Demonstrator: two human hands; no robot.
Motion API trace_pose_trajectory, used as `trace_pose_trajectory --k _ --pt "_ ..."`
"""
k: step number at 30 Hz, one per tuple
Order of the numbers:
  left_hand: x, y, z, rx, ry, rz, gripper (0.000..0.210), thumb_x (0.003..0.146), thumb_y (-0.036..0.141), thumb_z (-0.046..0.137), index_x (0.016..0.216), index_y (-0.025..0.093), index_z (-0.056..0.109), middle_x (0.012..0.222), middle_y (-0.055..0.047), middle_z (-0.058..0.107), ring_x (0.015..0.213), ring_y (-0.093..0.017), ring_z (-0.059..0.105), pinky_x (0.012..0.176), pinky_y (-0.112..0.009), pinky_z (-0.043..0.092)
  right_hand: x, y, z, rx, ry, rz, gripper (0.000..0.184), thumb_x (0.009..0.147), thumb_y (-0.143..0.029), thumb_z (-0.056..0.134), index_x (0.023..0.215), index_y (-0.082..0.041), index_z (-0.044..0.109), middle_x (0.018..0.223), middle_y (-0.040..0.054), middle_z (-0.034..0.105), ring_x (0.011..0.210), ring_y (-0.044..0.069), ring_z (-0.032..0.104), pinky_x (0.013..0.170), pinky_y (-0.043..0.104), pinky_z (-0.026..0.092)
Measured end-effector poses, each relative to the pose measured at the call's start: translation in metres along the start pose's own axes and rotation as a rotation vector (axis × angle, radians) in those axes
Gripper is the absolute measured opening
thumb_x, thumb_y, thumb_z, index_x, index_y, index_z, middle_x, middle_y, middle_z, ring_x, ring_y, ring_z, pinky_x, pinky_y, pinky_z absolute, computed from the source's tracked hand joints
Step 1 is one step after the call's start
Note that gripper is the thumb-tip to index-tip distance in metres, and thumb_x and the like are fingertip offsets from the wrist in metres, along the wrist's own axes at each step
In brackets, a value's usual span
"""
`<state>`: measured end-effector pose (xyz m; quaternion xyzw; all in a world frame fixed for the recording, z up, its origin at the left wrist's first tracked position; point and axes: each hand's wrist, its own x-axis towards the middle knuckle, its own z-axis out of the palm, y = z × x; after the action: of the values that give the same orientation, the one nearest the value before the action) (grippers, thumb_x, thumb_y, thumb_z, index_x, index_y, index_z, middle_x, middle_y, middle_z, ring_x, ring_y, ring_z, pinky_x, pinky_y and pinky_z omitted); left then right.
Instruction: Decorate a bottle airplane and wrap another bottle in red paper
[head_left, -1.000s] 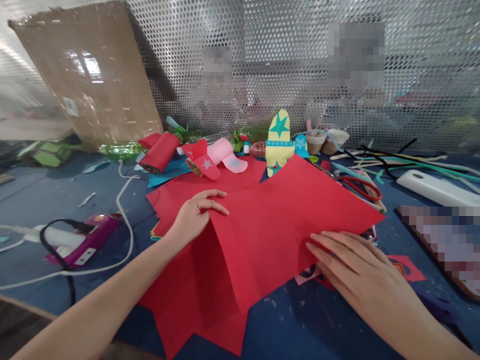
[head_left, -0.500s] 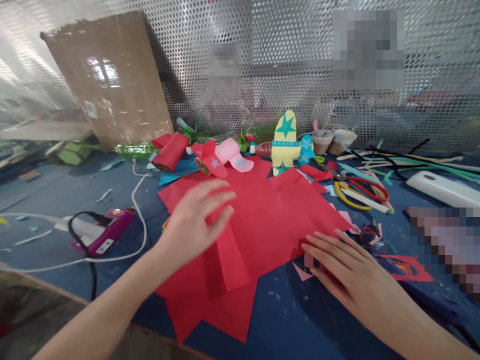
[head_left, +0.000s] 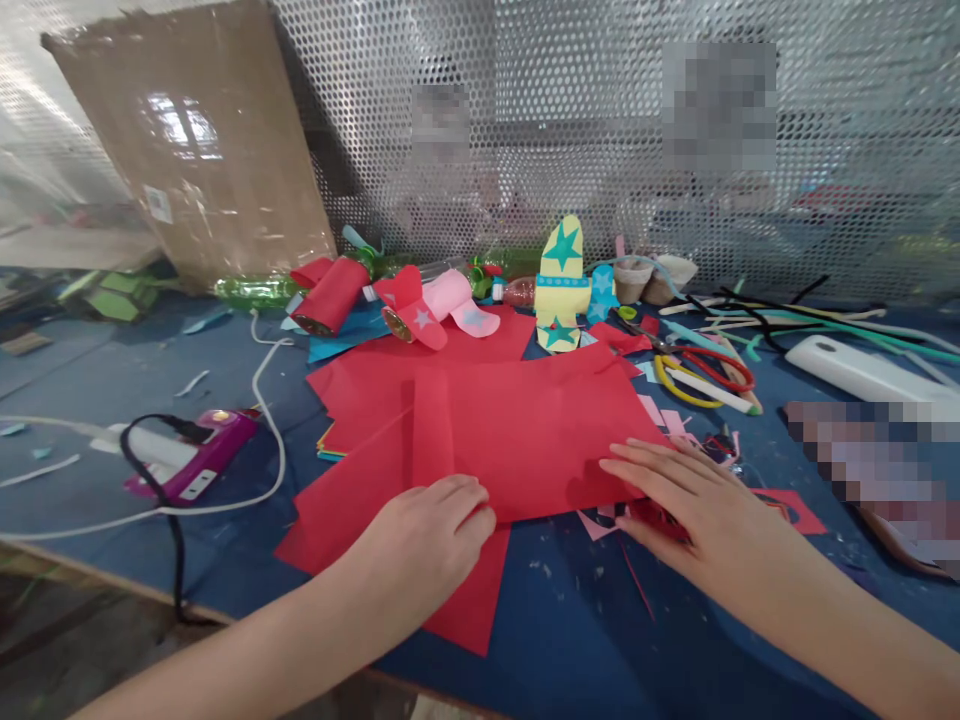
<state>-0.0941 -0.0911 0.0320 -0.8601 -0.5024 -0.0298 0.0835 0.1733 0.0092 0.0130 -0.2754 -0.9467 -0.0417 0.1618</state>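
A sheet of red paper (head_left: 540, 430) lies on top of other red sheets (head_left: 360, 370) in the middle of the table. Its left side is turned over into an upright strip. My left hand (head_left: 431, 535) is closed at the lower end of that strip, fingers curled on the paper; the thumb is mostly hidden. At the sheet's right end rests my right hand (head_left: 690, 500), its fingers stretched out and slightly apart. Small pink and red paper scraps lie beside and under the right hand.
Paper-covered tubes (head_left: 337, 297), a yellow star-decorated rocket shape (head_left: 561, 285) and plastic bottles (head_left: 259, 292) line the back. Scissors (head_left: 697, 375) lie at right near a white bar-shaped object (head_left: 862, 375). A purple power strip (head_left: 214, 455) with cables sits at left. Cardboard (head_left: 202, 150) leans against perforated metal.
My left hand has come down from above the paper and closed at the folded strip's lower end. The top red sheet lies more level. My right hand stays at its right end.
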Motion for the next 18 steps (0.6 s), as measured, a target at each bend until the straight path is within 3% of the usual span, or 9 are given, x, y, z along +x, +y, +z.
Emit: trace_pose_trajectory --k 4,8,11,14,18 --pt "-0.020 0.000 -0.002 -0.024 0.135 -0.012 0.035 0.089 0.003 0.031 0.097 0.015 0.063 0.094 -0.008 0.071 0.086 -0.020 0.068 0.069 -0.032 0.059 0.002 -0.009 -0.004 0.009 0.037 -0.069 0.030 0.094 -0.032 0.043 0.112 -0.020 0.063 0.116 0.0064 0.068 0.106 0.023 0.064 0.089 0.048 0.054" --pt "-0.047 -0.008 -0.002 -0.140 0.274 -0.062 0.029 0.096 0.013 0.032 0.098 0.015 0.060 0.091 -0.008 0.071 0.081 -0.018 0.069 0.068 -0.027 0.059 0.000 -0.023 -0.011 0.019 0.111 -0.121 0.041 0.098 -0.020 0.028 0.094 -0.018 0.069 0.091 0.0029 0.075 0.082 0.015 0.071 0.072 0.031 0.060" --pt "-0.066 -0.014 0.001 -0.232 0.246 -0.119 0.024 0.097 0.018 0.036 0.100 0.017 0.060 0.090 -0.005 0.071 0.081 -0.015 0.069 0.071 -0.023 0.057 -0.009 -0.034 -0.013 -0.014 0.131 -0.165 0.049 0.097 -0.012 0.022 0.087 -0.018 0.070 0.083 -0.0002 0.075 0.071 0.012 0.071 0.063 0.025 0.059" --pt "-0.080 -0.019 0.005 -0.356 0.182 -0.181 0.017 0.095 0.025 0.046 0.104 0.021 0.060 0.093 -0.003 0.071 0.087 -0.014 0.067 0.077 -0.022 0.056 -0.025 -0.039 -0.009 -0.011 0.119 -0.190 0.048 0.094 -0.008 0.024 0.094 -0.021 0.070 0.092 -0.0009 0.075 0.078 0.013 0.071 0.066 0.025 0.058" --pt "-0.090 -0.025 0.007 -0.439 0.112 -0.255 0.027 0.084 0.037 0.063 0.108 0.025 0.060 0.100 -0.002 0.070 0.096 -0.017 0.066 0.084 -0.026 0.054 -0.046 -0.038 -0.001 0.026 0.079 -0.078 0.037 0.096 -0.020 0.030 0.106 -0.022 0.066 0.100 0.0009 0.073 0.085 0.015 0.071 0.071 0.027 0.059"
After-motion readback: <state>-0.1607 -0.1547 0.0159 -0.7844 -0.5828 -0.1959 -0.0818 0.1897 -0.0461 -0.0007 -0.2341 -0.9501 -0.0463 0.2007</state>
